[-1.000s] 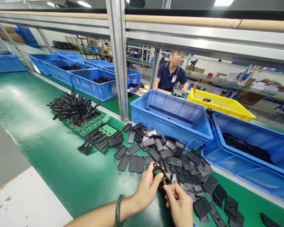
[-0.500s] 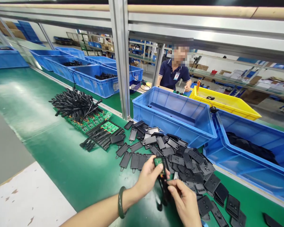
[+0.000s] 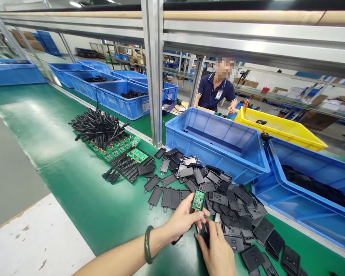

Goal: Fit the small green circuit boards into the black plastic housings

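Note:
In my left hand (image 3: 186, 216) is a small green circuit board (image 3: 198, 200) seated in a black plastic case half, gripped between thumb and fingers. Just below it, my right hand (image 3: 217, 247) closes around the black cable (image 3: 204, 233) running from the board; the fingers partly hide it. Both hands are close together above the green bench, touching or nearly so. Black plastic case halves (image 3: 179, 171) lie spread beyond my hands, and flat black covers with slots (image 3: 254, 255) are heaped to the right.
A bundle of black cables (image 3: 99, 128) rests on green circuit boards (image 3: 110, 153) at the left. Blue bins (image 3: 215, 153) and a yellow bin (image 3: 290, 132) line the far side. A metal post (image 3: 153, 76) rises from the bench edge. Across it sits a co-worker (image 3: 215, 92).
My left hand has turned the board more toward the camera. My right hand has moved slightly left and lower, its fingers now wrapped round the cable. The view has shifted slightly left.

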`<action>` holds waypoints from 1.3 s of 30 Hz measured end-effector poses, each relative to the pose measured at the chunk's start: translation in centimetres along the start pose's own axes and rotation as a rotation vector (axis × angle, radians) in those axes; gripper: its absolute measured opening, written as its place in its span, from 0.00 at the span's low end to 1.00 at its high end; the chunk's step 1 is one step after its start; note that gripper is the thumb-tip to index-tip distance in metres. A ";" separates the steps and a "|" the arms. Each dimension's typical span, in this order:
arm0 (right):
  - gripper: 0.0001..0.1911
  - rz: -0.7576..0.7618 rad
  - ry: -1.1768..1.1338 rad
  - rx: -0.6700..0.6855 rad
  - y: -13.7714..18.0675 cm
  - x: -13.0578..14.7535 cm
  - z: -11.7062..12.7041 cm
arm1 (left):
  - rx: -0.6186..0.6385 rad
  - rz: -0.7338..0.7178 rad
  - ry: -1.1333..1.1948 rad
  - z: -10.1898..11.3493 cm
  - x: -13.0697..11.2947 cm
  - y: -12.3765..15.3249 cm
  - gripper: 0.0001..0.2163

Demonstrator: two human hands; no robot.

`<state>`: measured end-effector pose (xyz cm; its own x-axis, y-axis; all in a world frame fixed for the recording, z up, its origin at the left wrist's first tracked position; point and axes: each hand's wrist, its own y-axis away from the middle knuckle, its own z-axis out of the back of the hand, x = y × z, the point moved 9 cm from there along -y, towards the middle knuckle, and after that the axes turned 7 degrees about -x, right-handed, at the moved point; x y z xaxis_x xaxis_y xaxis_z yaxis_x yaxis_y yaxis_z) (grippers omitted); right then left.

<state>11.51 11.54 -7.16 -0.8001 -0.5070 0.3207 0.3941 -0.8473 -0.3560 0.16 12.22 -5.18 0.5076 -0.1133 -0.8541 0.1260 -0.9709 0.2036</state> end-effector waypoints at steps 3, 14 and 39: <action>0.18 -0.058 -0.207 0.047 0.0 -0.7 -0.1 | 0.044 0.010 -0.007 -0.3 0.2 0.0 0.21; 0.28 -0.597 -1.064 -0.122 -0.9 -3.9 5.0 | 0.204 0.093 -0.078 -1.8 2.6 0.3 0.22; 0.25 -0.626 -1.155 0.017 -0.5 -4.1 1.4 | 0.384 -0.057 -0.583 -3.2 1.8 2.6 0.25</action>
<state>15.19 13.84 -7.09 -0.0064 0.1351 0.9908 0.1126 -0.9844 0.1350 4.11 10.13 -4.64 -0.0449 -0.0501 -0.9977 -0.2257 -0.9724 0.0590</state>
